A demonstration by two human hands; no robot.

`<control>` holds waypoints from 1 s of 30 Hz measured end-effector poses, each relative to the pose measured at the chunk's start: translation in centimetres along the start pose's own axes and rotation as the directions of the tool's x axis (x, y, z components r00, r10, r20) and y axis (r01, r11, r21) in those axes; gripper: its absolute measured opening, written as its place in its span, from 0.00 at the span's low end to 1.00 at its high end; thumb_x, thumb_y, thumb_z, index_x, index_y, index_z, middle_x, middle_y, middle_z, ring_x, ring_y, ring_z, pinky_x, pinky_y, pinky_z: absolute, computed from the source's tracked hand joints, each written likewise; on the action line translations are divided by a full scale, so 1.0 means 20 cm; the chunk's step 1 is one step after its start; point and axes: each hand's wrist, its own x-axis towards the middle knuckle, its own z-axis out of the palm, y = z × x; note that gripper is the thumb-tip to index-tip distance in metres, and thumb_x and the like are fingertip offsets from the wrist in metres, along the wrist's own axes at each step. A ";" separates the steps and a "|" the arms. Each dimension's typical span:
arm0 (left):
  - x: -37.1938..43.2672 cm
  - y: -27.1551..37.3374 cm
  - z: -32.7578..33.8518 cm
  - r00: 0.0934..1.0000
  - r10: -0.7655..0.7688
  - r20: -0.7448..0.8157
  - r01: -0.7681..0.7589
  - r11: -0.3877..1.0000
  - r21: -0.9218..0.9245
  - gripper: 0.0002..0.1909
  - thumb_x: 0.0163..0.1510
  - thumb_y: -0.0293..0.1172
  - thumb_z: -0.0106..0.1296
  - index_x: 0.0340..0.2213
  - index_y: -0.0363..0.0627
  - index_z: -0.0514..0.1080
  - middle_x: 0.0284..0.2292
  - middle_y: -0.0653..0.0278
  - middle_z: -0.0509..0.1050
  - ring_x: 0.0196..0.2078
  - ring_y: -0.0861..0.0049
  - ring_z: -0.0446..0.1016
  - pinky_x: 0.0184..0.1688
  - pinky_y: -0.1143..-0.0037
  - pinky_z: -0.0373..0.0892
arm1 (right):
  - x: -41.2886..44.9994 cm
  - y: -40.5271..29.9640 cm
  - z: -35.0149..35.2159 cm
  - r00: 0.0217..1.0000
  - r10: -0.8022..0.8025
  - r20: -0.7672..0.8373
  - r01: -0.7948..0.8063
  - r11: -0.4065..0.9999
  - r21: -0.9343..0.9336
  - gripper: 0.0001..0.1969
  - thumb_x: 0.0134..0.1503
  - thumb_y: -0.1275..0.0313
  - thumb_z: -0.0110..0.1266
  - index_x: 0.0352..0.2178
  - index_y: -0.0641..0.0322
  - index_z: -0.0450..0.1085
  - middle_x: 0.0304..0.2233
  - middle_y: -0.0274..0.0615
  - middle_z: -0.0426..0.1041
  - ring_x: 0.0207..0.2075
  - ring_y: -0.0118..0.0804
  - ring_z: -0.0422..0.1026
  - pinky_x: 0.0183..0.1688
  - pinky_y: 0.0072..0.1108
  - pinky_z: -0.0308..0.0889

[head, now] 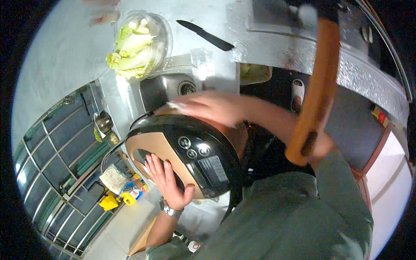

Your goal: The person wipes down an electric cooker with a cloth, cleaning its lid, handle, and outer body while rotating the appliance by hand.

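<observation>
A black rice cooker with a copper-coloured lid panel, round buttons and a label bearing writing stands tilted in the view, before my body. My left hand, with a metal watch at the wrist, lies flat on the lid panel, fingers spread. Across the cooker's far side reaches my right hand, blurred by motion. Something small and white, perhaps a cloth or tissue, shows at its fingertips; whether the fingers grip it cannot be made out.
Beyond the cooker is a metal sink basin. Leafy cabbage fills a clear plastic bowl, near a black knife on the counter. A wooden handle looms close on the right. Yellow packages sit by the barred window.
</observation>
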 end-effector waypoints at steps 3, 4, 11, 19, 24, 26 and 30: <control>0.01 0.02 -0.02 1.000 -0.011 -0.016 0.011 1.000 -0.002 0.44 0.56 0.59 0.40 0.67 0.47 0.47 0.67 0.41 0.46 0.69 0.39 0.42 0.66 0.44 0.39 | 0.08 -0.10 -0.02 0.971 0.223 0.092 -0.220 0.975 -0.042 0.27 0.69 0.53 0.37 0.58 0.61 0.64 0.57 0.49 0.68 0.57 0.46 0.67 0.63 0.31 0.57; 0.01 0.02 -0.03 1.000 -0.008 -0.022 0.008 1.000 0.006 0.44 0.56 0.57 0.40 0.66 0.44 0.47 0.67 0.41 0.45 0.69 0.40 0.41 0.66 0.46 0.38 | 0.04 -0.04 0.02 0.973 0.216 0.076 -0.214 0.976 -0.034 0.27 0.69 0.53 0.37 0.58 0.61 0.64 0.57 0.49 0.68 0.57 0.46 0.67 0.63 0.31 0.57; 0.03 0.05 -0.05 0.999 0.050 -0.020 -0.049 0.997 0.063 0.41 0.58 0.47 0.37 0.65 0.33 0.46 0.67 0.41 0.43 0.71 0.47 0.39 0.69 0.54 0.35 | -0.59 0.42 0.67 0.675 -0.128 -0.727 0.047 0.990 -0.131 0.31 0.64 0.77 0.36 0.68 0.63 0.43 0.69 0.51 0.42 0.71 0.47 0.40 0.70 0.32 0.37; 0.03 0.06 -0.02 0.995 0.069 -0.065 -0.068 0.998 0.017 0.41 0.58 0.50 0.40 0.65 0.37 0.48 0.67 0.43 0.45 0.70 0.47 0.40 0.68 0.52 0.35 | -0.43 -0.04 0.61 0.599 -0.506 -0.621 0.203 0.845 -0.494 0.27 0.64 0.68 0.43 0.64 0.62 0.55 0.67 0.47 0.53 0.69 0.47 0.48 0.69 0.37 0.41; 0.01 0.07 -0.05 0.995 0.086 -0.059 -0.083 0.995 0.057 0.40 0.58 0.45 0.39 0.66 0.36 0.47 0.68 0.45 0.44 0.71 0.51 0.39 0.69 0.56 0.35 | -0.40 0.33 0.55 0.554 -0.270 -0.788 0.003 0.946 -0.323 0.24 0.69 0.63 0.30 0.61 0.61 0.59 0.63 0.54 0.58 0.68 0.50 0.50 0.69 0.41 0.40; 0.05 0.08 -0.02 0.994 0.084 -0.074 -0.080 0.995 0.055 0.40 0.58 0.45 0.40 0.66 0.36 0.47 0.68 0.46 0.44 0.71 0.51 0.39 0.69 0.56 0.35 | -0.40 0.45 0.56 0.489 -0.248 -0.836 0.050 0.965 -0.258 0.24 0.69 0.63 0.30 0.61 0.62 0.59 0.63 0.55 0.57 0.68 0.51 0.50 0.69 0.41 0.40; 0.03 0.06 -0.03 0.993 0.090 -0.076 -0.084 0.994 0.075 0.39 0.58 0.43 0.40 0.66 0.36 0.47 0.68 0.46 0.44 0.71 0.52 0.39 0.69 0.56 0.35 | -0.38 0.27 0.62 0.465 -0.145 -0.873 0.136 0.986 -0.092 0.24 0.69 0.62 0.35 0.58 0.67 0.61 0.62 0.57 0.59 0.66 0.55 0.52 0.67 0.38 0.47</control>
